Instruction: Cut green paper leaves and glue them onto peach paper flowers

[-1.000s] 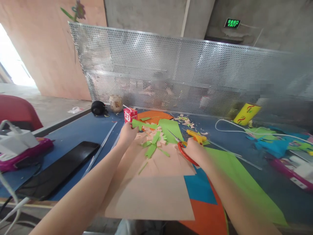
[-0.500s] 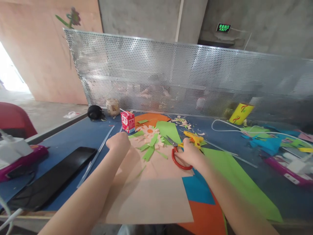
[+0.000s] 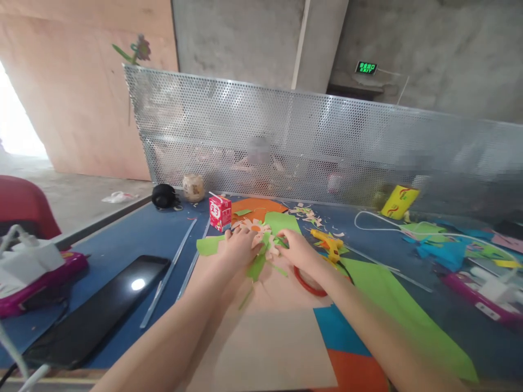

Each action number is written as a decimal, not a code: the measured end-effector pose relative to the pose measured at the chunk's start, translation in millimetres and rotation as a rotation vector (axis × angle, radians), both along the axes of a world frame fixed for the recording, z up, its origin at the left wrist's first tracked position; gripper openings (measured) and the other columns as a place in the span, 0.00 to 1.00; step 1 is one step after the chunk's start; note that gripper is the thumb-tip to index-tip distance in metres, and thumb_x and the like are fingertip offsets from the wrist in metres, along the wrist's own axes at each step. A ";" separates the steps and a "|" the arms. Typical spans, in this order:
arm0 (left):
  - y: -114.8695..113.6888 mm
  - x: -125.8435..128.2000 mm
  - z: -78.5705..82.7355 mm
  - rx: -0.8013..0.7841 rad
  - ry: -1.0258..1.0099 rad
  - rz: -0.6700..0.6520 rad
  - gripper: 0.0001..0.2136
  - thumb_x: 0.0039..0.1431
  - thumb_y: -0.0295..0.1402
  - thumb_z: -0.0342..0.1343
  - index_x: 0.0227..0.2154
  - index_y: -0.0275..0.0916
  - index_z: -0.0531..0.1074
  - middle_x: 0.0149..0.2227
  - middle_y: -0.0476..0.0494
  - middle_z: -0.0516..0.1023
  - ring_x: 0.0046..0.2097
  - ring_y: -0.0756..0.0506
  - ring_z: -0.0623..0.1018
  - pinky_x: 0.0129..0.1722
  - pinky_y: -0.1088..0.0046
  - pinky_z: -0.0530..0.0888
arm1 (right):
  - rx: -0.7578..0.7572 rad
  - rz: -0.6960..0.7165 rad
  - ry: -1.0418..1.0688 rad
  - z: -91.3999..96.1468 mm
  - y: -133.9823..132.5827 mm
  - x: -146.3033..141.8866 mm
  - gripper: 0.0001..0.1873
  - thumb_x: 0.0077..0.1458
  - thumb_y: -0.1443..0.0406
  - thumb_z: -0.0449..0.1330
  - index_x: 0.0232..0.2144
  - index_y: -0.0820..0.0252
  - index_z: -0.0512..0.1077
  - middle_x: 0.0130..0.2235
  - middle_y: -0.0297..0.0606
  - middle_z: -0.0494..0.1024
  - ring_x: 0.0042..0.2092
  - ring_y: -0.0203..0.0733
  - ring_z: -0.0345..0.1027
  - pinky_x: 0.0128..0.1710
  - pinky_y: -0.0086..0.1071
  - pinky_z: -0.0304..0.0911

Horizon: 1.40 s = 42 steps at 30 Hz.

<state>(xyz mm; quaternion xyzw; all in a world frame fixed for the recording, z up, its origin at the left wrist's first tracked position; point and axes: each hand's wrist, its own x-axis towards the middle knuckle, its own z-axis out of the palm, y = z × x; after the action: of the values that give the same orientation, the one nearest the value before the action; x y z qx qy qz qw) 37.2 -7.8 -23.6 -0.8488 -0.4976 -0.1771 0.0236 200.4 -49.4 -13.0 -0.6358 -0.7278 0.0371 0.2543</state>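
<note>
My left hand [image 3: 242,249] lies palm down beside the cut-paper flower [image 3: 273,251], with its fingers somewhat spread over the pale paper and its thumb at a green paper strip [image 3: 256,265]. The flower has pale petals and an orange centre; my hands partly cover it. On its right, my right hand [image 3: 297,249] pinches a small dark green piece of paper [image 3: 281,240] between thumb and fingers. Under my right forearm lie the scissors [image 3: 305,284]; only a red handle shows. A large pale sheet [image 3: 261,337] lies beneath everything.
A red drink carton [image 3: 220,213] stands behind my left hand. To the right are a yellow glue gun [image 3: 329,242] and a green sheet [image 3: 400,305]. Glue sticks [image 3: 174,267] and a phone [image 3: 102,310] lie left. A perforated metal screen [image 3: 229,130] borders the table's back.
My right hand has let go of the scissors and moved left to the paper pieces. My left hand has moved right, onto the paper by the flower. The view has tilted slightly.
</note>
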 end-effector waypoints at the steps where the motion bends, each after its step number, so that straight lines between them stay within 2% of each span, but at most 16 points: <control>1: 1.5 -0.8 -0.6 -0.017 -0.011 -0.008 0.17 0.52 0.44 0.44 0.41 0.42 0.67 0.43 0.39 0.70 0.49 0.37 0.64 0.46 0.57 0.54 | 0.003 0.009 0.003 0.5 8.0 -4.2 0.14 0.47 0.67 0.56 0.39 0.62 0.66 0.42 0.44 0.72 0.44 0.42 0.65 0.42 0.31 0.58; 5: 3.6 -3.6 -3.6 -0.082 0.018 -0.012 0.21 0.47 0.48 0.49 0.41 0.43 0.67 0.44 0.40 0.69 0.48 0.36 0.65 0.44 0.58 0.56 | 0.000 0.038 0.027 -3.3 37.9 -14.3 0.17 0.43 0.69 0.59 0.39 0.61 0.67 0.42 0.44 0.73 0.44 0.44 0.66 0.41 0.31 0.58; 8: 2.4 -3.6 -5.3 -0.088 0.020 -0.004 0.22 0.46 0.48 0.49 0.42 0.41 0.66 0.44 0.38 0.69 0.47 0.36 0.66 0.42 0.59 0.58 | 0.017 0.013 0.074 -10.4 51.6 -15.6 0.14 0.43 0.71 0.59 0.37 0.62 0.68 0.39 0.45 0.75 0.42 0.45 0.67 0.40 0.33 0.60; 11: 1.5 -1.8 -5.5 -0.088 0.008 0.001 0.24 0.47 0.47 0.49 0.45 0.40 0.63 0.44 0.37 0.68 0.47 0.36 0.66 0.42 0.58 0.58 | 0.062 0.010 0.134 -14.1 56.4 -12.9 0.11 0.44 0.74 0.56 0.32 0.61 0.69 0.35 0.41 0.75 0.39 0.41 0.68 0.39 0.31 0.60; 17: 4.4 1.8 -6.1 -0.129 -0.102 0.040 0.21 0.46 0.47 0.49 0.42 0.41 0.63 0.44 0.39 0.68 0.47 0.38 0.66 0.43 0.60 0.59 | 0.158 -0.016 0.295 -2.2 54.0 7.1 0.10 0.42 0.76 0.54 0.28 0.59 0.68 0.29 0.35 0.72 0.34 0.37 0.67 0.39 0.34 0.61; 20: 6.3 1.0 -7.3 -0.153 -0.189 0.069 0.21 0.49 0.46 0.46 0.45 0.41 0.61 0.45 0.39 0.68 0.48 0.39 0.66 0.44 0.61 0.59 | 0.174 -0.054 0.428 1.0 49.9 21.5 0.10 0.41 0.75 0.53 0.28 0.59 0.66 0.27 0.33 0.69 0.31 0.36 0.66 0.35 0.36 0.65; 24: 7.8 0.2 -11.6 -0.155 -0.168 0.056 0.20 0.47 0.47 0.47 0.41 0.41 0.64 0.44 0.39 0.68 0.47 0.38 0.66 0.43 0.60 0.59 | 0.149 -0.106 0.661 -6.9 39.3 32.7 0.06 0.42 0.71 0.53 0.27 0.60 0.64 0.29 0.34 0.66 0.27 0.35 0.66 0.23 0.33 0.68; 30: 8.8 2.8 -13.0 -0.229 -0.174 0.024 0.17 0.40 0.46 0.52 0.33 0.43 0.67 0.40 0.43 0.68 0.46 0.39 0.66 0.44 0.60 0.58 | 0.145 -0.166 0.919 -17.7 26.9 38.3 0.08 0.38 0.69 0.55 0.27 0.60 0.62 0.33 0.37 0.64 0.31 0.37 0.66 0.23 0.34 0.70; 35: 6.1 3.6 -2.9 -0.334 -0.254 0.032 0.19 0.36 0.43 0.56 0.33 0.42 0.63 0.37 0.46 0.71 0.42 0.41 0.69 0.42 0.64 0.61 | 0.145 -0.133 0.960 -15.9 27.3 44.9 0.12 0.34 0.71 0.57 0.28 0.61 0.63 0.35 0.37 0.66 0.35 0.38 0.66 0.27 0.32 0.70; 39: 0.8 3.7 3.6 -0.415 -0.322 0.034 0.25 0.37 0.44 0.56 0.41 0.44 0.60 0.40 0.49 0.72 0.40 0.44 0.72 0.43 0.66 0.61 | 0.123 -0.095 0.924 -15.2 27.7 48.5 0.13 0.33 0.72 0.58 0.28 0.61 0.65 0.30 0.34 0.69 0.28 0.35 0.67 0.27 0.32 0.69; 42: 0.2 4.3 0.6 -0.400 -0.234 0.002 0.26 0.39 0.48 0.53 0.43 0.43 0.61 0.41 0.45 0.71 0.43 0.42 0.70 0.45 0.64 0.61 | 0.128 -0.100 0.894 -14.7 27.7 51.9 0.11 0.34 0.72 0.58 0.27 0.62 0.66 0.29 0.33 0.70 0.24 0.32 0.66 0.29 0.33 0.68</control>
<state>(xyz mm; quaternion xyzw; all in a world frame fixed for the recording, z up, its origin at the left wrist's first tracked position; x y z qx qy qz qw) 41.4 -7.6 -23.0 -0.8098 -0.5230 -0.1721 -0.2027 252.4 -21.7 -27.7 -0.5748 -0.5156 0.2508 0.5838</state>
